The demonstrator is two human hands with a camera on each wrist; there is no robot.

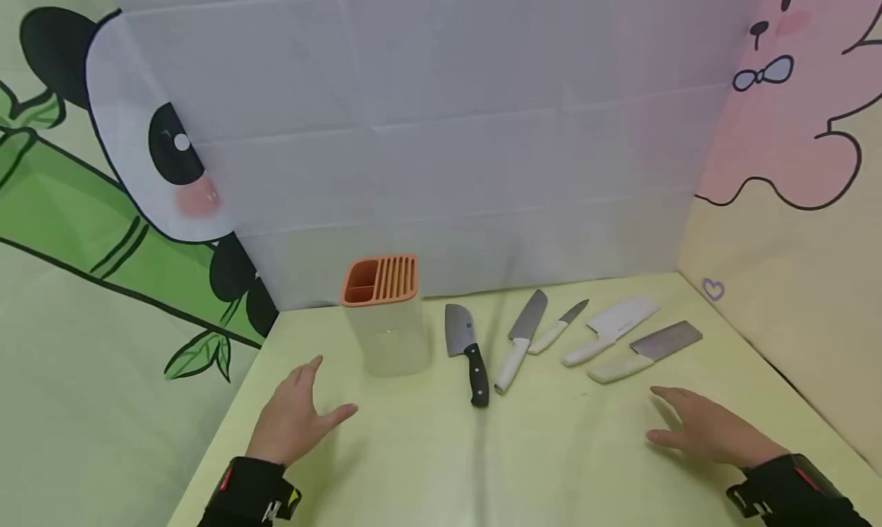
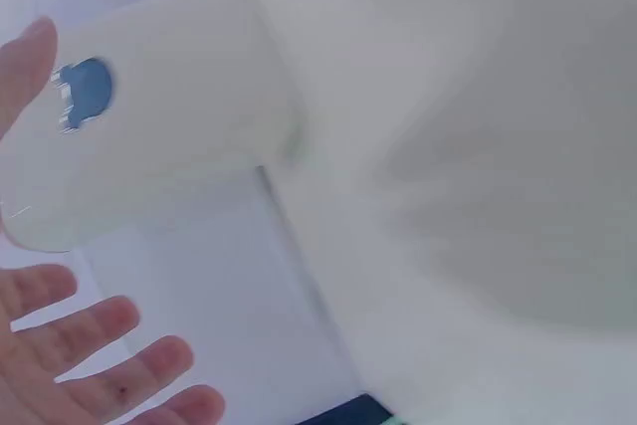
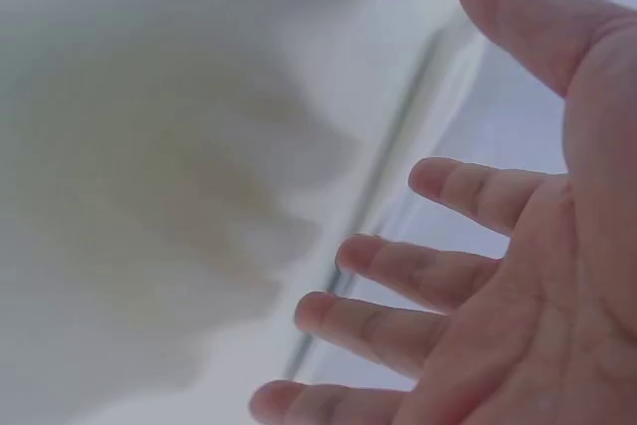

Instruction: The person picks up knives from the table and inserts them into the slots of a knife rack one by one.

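Observation:
In the head view my left hand (image 1: 292,416) hovers over the table's left side, fingers straight and thumb spread, holding nothing. Just beyond it stands a white knife block (image 1: 387,339) with an orange slotted top. My right hand (image 1: 710,427) is held over the right side, fingers extended and nothing in it. Several knives lie between and beyond the hands: a black-handled cleaver (image 1: 475,351), a white-handled chef's knife (image 1: 522,339), a small paring knife (image 1: 560,326), a white cleaver (image 1: 612,329) and a grey-bladed cleaver (image 1: 645,352) nearest my right hand.
The pale yellow table (image 1: 537,466) meets a plain grey-white backdrop (image 1: 455,129) behind the knives. A panda print (image 1: 138,144) covers the left side, and a pink bear print (image 1: 779,129) is on the right. Black bands (image 1: 251,489) circle both wrists.

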